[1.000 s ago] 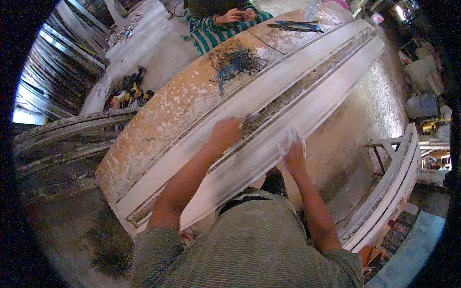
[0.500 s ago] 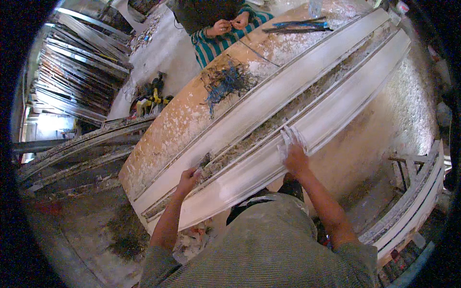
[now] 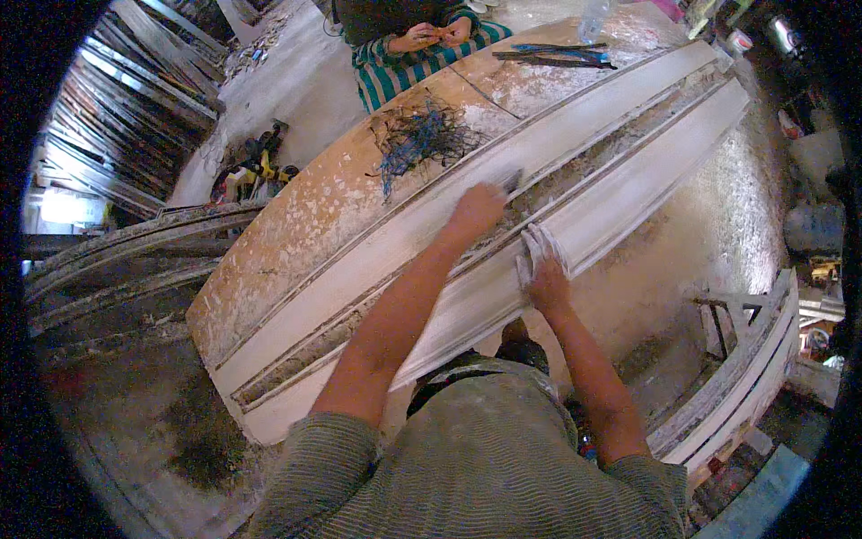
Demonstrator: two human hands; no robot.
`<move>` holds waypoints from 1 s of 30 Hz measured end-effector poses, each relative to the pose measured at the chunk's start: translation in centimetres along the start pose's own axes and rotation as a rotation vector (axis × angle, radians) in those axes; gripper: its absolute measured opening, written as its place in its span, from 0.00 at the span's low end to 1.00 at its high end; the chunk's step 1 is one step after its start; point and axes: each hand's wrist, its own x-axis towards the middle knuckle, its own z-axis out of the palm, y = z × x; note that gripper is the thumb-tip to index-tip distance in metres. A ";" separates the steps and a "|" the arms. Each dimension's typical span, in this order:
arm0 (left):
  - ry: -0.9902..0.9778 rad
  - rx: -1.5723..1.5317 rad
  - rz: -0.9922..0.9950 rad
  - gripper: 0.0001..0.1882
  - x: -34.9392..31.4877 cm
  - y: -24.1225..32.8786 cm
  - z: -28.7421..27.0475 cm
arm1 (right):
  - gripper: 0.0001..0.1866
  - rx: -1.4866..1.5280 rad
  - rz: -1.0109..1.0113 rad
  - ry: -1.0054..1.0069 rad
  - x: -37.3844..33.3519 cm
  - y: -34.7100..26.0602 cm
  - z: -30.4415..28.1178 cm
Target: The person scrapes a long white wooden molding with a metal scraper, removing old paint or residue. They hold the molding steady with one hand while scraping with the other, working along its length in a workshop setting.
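A large curved wooden panel (image 3: 296, 216), flecked with white, lies before me. On it run two long white strips, the far one (image 3: 575, 136) and the near one (image 3: 628, 199), with a rough, dusty groove (image 3: 600, 160) between them. My left hand (image 3: 479, 211) is closed around a dark-bristled brush (image 3: 513, 182) at the far strip; its handle is hidden in the fist and the bristles are blurred. White powder coats the fingers of my right hand (image 3: 544, 268), which lies stretched out on the near strip, holding nothing.
A tangle of dark and blue strands (image 3: 426, 142) and several dark sticks (image 3: 558, 56) lie on the panel. Across it sits another person, both hands (image 3: 438, 36) together. Long mouldings (image 3: 117, 126) lean at the left. A white curved frame (image 3: 736, 377) stands at the right.
My left hand has swept up and to the right with the brush, from the groove's lower left end to the far strip. My right hand stays on the near strip.
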 end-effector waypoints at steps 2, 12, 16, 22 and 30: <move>-0.036 -0.050 -0.151 0.21 -6.7 -2.7 -3.7 | 0.27 -0.021 -0.004 0.070 -0.3 0.2 0.5; -0.040 -0.259 -0.620 0.21 -35.9 -11.2 -17.5 | 0.23 0.026 0.080 0.178 -1.2 1.2 1.7; -0.020 -0.187 -0.288 0.21 -25.0 -8.7 -12.2 | 0.23 0.043 0.074 0.178 -0.9 1.2 1.8; -0.049 -0.209 -0.212 0.19 -2.4 1.7 -2.7 | 0.21 0.061 0.034 0.139 -0.4 1.0 0.6; -0.209 0.549 -0.113 0.25 -13.6 -1.4 -9.0 | 0.18 0.338 0.277 0.322 -2.6 7.9 -3.9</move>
